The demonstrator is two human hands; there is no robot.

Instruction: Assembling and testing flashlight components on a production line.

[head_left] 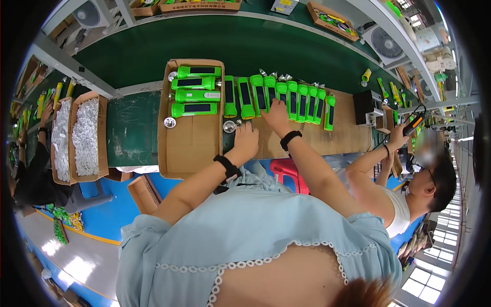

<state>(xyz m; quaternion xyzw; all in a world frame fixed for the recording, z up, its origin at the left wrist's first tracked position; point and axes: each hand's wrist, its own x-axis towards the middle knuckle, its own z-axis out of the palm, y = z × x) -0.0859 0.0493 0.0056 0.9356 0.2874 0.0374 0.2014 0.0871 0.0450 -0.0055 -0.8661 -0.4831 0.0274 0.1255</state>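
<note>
Several green flashlights with dark panels stand in a row; one flashlight [245, 97] is close to my left hand. My left hand [246, 141] is closed at the row's near left end, its fingertips pointing down; what they hold, if anything, is hidden. Beside it lies a shiny round reflector [229, 126]. My right hand [276, 118] reaches into the row, fingers closed around the near end of a green flashlight [270, 92]. Small silvery reflectors [302, 84] show at the row's far ends.
An open cardboard box [192, 153] at left holds several green flashlights and loose reflectors. Further left, cartons [86, 138] contain clear-wrapped small parts. A black box-shaped device [369, 107] stands at right. A co-worker [394, 204] sits at right, holding a dark tool; another person's arm shows far left.
</note>
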